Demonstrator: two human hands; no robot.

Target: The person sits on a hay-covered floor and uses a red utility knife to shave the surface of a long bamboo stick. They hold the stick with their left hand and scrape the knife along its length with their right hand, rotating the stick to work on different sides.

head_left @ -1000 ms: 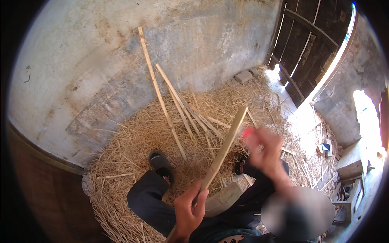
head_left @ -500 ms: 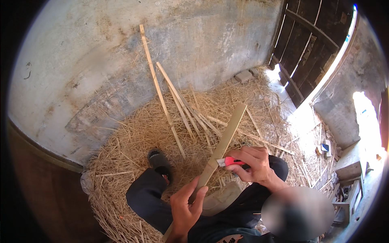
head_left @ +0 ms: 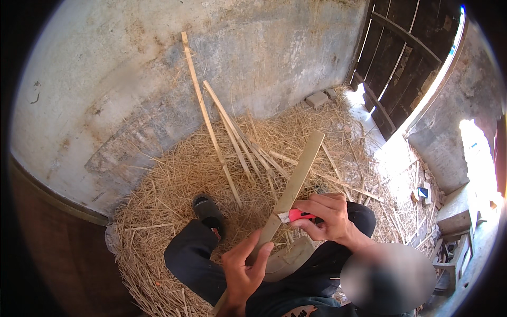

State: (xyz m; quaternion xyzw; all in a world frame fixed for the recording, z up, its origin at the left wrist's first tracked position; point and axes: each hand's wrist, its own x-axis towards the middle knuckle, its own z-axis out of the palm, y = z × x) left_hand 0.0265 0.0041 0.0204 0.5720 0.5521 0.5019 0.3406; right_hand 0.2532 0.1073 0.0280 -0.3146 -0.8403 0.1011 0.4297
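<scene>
A long flat bamboo strip (head_left: 300,169) slants up and away to the right from my lap. My left hand (head_left: 245,267) is closed round its lower part, with the thumb along the right edge. In my right hand (head_left: 330,219) is a red utility knife (head_left: 300,214), gripped between thumb and fingers. Its short blade touches the strip's right edge at a node, just above the left hand. The strip's bottom end is partly hidden by the left hand and wrist.
Several pale bamboo strips (head_left: 214,137) lean against the stained wall (head_left: 121,68) ahead. Straw and shavings (head_left: 158,211) cover the floor round my legs and the dark sandal (head_left: 209,214). Bricks (head_left: 317,99) lie by the wall, near a dark wooden door (head_left: 401,58) at right.
The knife and right hand have shifted slightly left and down along the strip's edge. The strip's upper end has tipped a little up and right. My left hand keeps its hold.
</scene>
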